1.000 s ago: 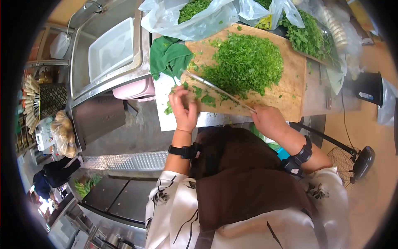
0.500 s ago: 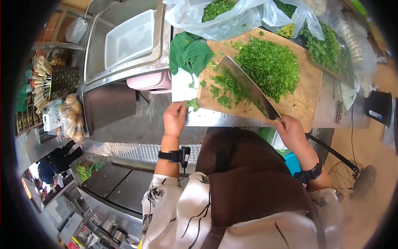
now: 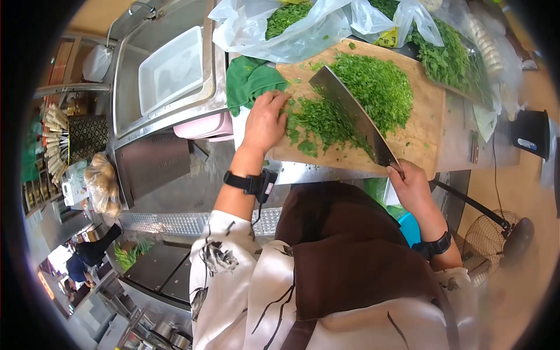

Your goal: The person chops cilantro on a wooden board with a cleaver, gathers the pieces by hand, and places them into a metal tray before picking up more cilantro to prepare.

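My right hand point(image 3: 409, 182) grips the handle of a cleaver point(image 3: 356, 119), whose broad blade lies slantwise over the wooden cutting board point(image 3: 429, 116). A large heap of chopped green herbs point(image 3: 379, 87) sits beyond the blade; a smaller heap point(image 3: 321, 125) lies on its near-left side. My left hand point(image 3: 266, 121) is at the board's left edge, beside the smaller heap, with bent fingers and the thumb apart from them. Its fingertips are partly hidden. Touching or very near those fingers is a crumpled green cloth point(image 3: 251, 81).
Plastic bags of greens point(image 3: 286, 23) stand behind the board, and leafy herbs point(image 3: 449, 52) lie at its right. A sink point(image 3: 125, 76) with a white tub point(image 3: 172, 70) is at left. A small knife point(image 3: 474, 147) lies right of the board. Another person point(image 3: 79, 265) is far left.
My left hand has moved up and right from the counter edge to the board's left side. The loose leaf near it no longer shows. My right hand still holds the cleaver in nearly the same place.
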Motion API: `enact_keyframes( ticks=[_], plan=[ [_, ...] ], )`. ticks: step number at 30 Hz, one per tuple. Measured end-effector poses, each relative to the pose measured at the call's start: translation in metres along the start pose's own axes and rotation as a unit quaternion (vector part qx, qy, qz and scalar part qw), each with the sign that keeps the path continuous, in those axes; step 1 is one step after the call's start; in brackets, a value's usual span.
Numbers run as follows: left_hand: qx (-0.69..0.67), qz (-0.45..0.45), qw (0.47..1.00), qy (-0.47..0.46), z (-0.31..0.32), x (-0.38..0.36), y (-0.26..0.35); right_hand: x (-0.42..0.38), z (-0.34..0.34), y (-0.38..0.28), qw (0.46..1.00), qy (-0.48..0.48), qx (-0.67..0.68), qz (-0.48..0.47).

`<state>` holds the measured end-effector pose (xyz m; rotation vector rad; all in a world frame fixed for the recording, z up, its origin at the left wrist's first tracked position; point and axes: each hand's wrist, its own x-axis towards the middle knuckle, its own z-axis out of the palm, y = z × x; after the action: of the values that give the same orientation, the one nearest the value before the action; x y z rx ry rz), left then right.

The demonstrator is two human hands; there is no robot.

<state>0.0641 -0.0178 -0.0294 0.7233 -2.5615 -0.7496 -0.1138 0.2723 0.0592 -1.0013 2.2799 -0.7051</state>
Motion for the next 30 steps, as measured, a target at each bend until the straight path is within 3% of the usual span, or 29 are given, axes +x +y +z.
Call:
enact_keyframes(
  ticks=[9,13,17,20,25,30],
  plan=[
    [0.064,0.004,0.998,-0.015,0.014,0.003,-0.004,-0.009,0.003,0.006,1.0,0.009,0.011,-0.017],
    [-0.003,-0.038,0.999,-0.027,0.017,-0.027,0.014,-0.01,0.002,0.007,1.0,0.007,0.008,-0.021],
    [-0.099,-0.106,0.987,0.065,0.021,-0.05,0.039,-0.008,0.006,-0.001,0.998,-0.02,-0.021,-0.048],
    [0.033,-0.073,0.992,0.099,0.026,-0.069,0.047,0.001,0.017,0.0,0.989,-0.048,-0.096,-0.105],
    [0.015,-0.048,0.995,0.083,0.04,-0.075,0.028,0.018,0.023,-0.012,0.973,-0.109,-0.183,-0.088],
    [0.01,-0.039,0.994,0.103,0.042,-0.077,0.033,0.016,0.029,-0.019,0.972,-0.076,-0.162,-0.154]
  ],
)
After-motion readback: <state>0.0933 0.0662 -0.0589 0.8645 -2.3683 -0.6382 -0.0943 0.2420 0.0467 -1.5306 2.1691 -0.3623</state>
